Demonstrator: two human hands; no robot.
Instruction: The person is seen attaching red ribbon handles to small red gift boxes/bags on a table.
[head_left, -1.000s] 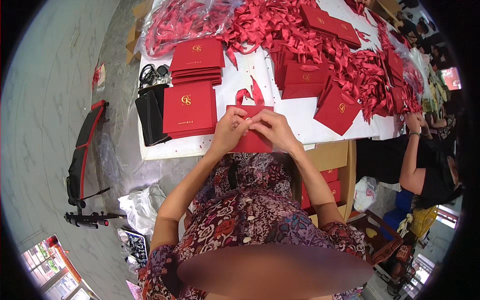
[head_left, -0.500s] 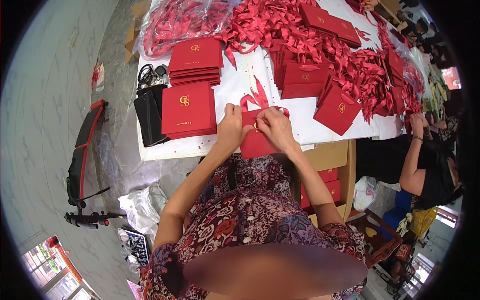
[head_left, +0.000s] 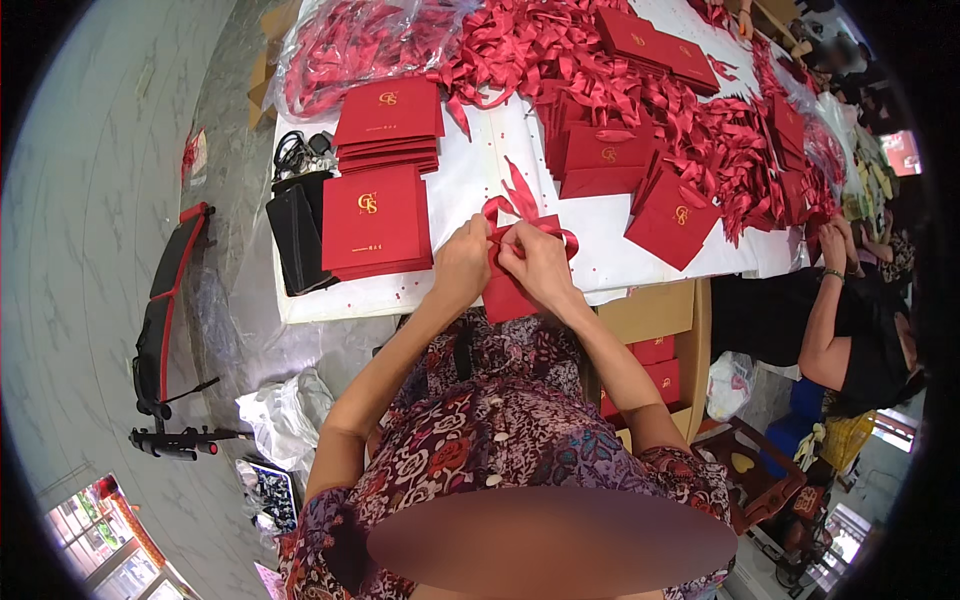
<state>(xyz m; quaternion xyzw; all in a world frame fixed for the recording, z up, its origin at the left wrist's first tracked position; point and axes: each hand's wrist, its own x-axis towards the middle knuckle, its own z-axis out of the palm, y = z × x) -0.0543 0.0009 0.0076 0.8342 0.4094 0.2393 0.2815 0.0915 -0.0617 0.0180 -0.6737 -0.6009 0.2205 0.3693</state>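
Observation:
A small red paper bag (head_left: 508,300) lies at the table's near edge, partly covered by my hands. Red ribbon (head_left: 521,192) loops out from its top, and one loop shows beside my right wrist. My left hand (head_left: 464,262) is closed at the bag's left edge. Close against it, the bent fingers of my right hand (head_left: 538,264) pinch at the ribbon over the bag's face; the fingertips are partly hidden. Left of my hands sits a neat stack of flat red bags (head_left: 376,222) with gold print, and another stack (head_left: 388,112) lies behind it.
Bags with ribbons (head_left: 607,150) and a ribbon heap (head_left: 535,45) cover the table's back and right. A black pouch (head_left: 296,238) lies at the left edge. An open carton (head_left: 650,318) holding red bags stands below the table. A co-worker's arm (head_left: 828,310) is at right.
My right hand has shifted left against my left hand, its fingers curling tighter at the ribbon and uncovering a ribbon loop on the right. The bag has shifted slightly; the stacks stay put.

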